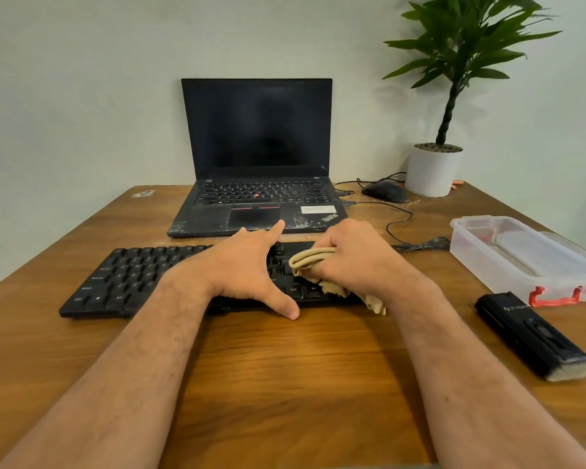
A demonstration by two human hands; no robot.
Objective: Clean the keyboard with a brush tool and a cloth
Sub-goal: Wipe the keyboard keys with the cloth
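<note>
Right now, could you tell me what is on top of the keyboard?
Both hands are on the keyboard: left hand spread flat, right hand gripping a cloth. The keys beneath them are hidden.

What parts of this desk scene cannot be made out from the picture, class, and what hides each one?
Head view only:
- Middle and right keys of the keyboard: covered by the left hand, the right hand and the cloth.
- Contents of the clear box: blurred behind its cloudy lid.
- Brush tool label: too small to read.
- Plant top: cut off by the upper edge.
- Laptop sticker text: too small.
</note>
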